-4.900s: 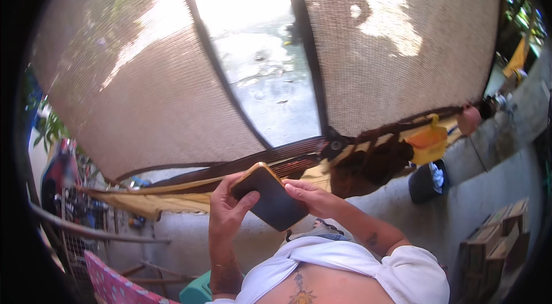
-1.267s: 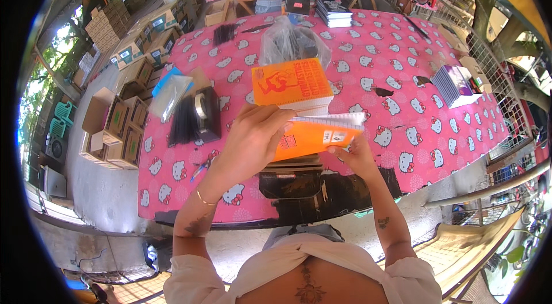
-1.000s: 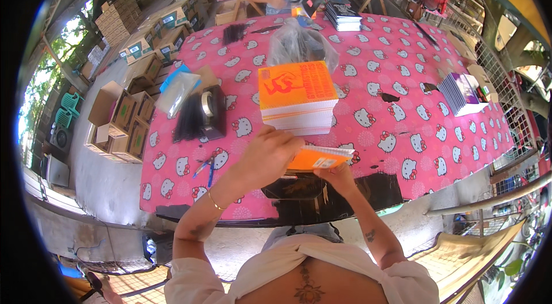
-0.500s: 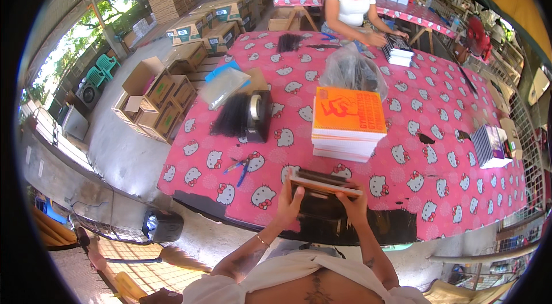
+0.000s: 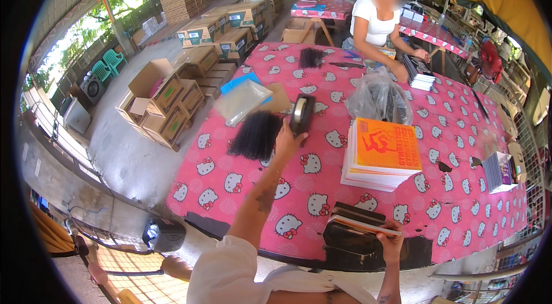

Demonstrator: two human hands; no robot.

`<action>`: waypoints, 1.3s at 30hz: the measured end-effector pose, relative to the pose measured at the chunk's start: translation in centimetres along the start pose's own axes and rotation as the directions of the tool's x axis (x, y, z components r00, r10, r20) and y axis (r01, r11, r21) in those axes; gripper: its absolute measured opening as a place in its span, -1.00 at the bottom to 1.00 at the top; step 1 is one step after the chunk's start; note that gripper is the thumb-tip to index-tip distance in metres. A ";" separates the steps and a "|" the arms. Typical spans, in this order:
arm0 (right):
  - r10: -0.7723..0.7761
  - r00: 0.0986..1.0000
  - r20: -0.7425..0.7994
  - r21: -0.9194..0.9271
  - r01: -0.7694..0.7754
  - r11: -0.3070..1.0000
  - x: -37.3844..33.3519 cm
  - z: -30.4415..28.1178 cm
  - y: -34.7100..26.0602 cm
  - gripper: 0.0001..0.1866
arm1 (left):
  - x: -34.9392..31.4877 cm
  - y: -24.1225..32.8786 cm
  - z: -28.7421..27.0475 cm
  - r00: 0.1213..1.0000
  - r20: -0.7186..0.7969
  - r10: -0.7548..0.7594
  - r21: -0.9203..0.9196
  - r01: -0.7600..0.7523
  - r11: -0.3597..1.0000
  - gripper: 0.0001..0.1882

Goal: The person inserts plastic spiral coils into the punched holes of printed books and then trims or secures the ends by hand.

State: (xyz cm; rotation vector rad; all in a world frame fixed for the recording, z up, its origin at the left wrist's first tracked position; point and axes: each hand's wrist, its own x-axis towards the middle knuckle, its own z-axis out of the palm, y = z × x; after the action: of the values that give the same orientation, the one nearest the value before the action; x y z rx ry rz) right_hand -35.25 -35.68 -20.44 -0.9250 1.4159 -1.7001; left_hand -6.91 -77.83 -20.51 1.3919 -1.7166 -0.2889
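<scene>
My left hand (image 5: 292,138) reaches out to a black tape dispenser (image 5: 303,113) with a pale roll in it, and its fingers are closed around the near end. At the table's near edge my right hand (image 5: 391,239) grips the right end of a thin book (image 5: 359,223), its edge showing white and orange. That book stands on edge in a black holder (image 5: 353,241). Beyond it rests a stack of orange-covered books (image 5: 382,157). A bundle of black binding coils (image 5: 253,136) lies left of my left forearm.
The table has a pink patterned cover (image 5: 310,189). Clear plastic sheets (image 5: 244,102) lie far left, and a clear bag (image 5: 379,97) sits behind the orange stack. A co-worker (image 5: 376,22) handles dark-covered books (image 5: 418,74) across the table. Another book stack (image 5: 497,172) stands at right.
My left hand has let go of the book and reached forward to the tape dispenser, which has shifted and turned. My right hand stays on the book. The view has swung left.
</scene>
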 end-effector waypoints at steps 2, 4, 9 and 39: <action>0.026 1.000 -0.018 0.071 -0.024 0.997 -0.2 0.1 -0.5 -0.32 | 3.3 -1.2 -1.3 0.997 0.042 0.060 0.112 -0.064 0.992 0.03; 0.031 0.999 -0.036 0.078 -0.028 0.997 -0.4 0.2 -0.5 -0.35 | 5.0 -3.0 -3.1 0.998 -0.052 0.026 0.472 0.001 0.882 0.16; 0.027 0.998 -0.048 -0.011 -0.028 1.000 -0.5 -0.3 0.1 -0.37 | 1.5 -6.5 -6.9 0.886 0.362 -0.290 0.623 0.002 0.782 0.29; -0.496 0.689 0.528 -0.650 0.704 0.285 2.3 9.9 -11.5 -0.65 | -13.6 2.5 -13.1 0.862 0.180 0.473 0.401 -0.504 0.765 -0.49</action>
State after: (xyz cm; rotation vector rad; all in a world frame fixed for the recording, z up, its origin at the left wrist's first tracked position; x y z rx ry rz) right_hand -28.67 -40.80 -7.58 -2.4135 1.8569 -1.2024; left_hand 0.87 -60.65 -17.74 1.1725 -2.2243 0.3736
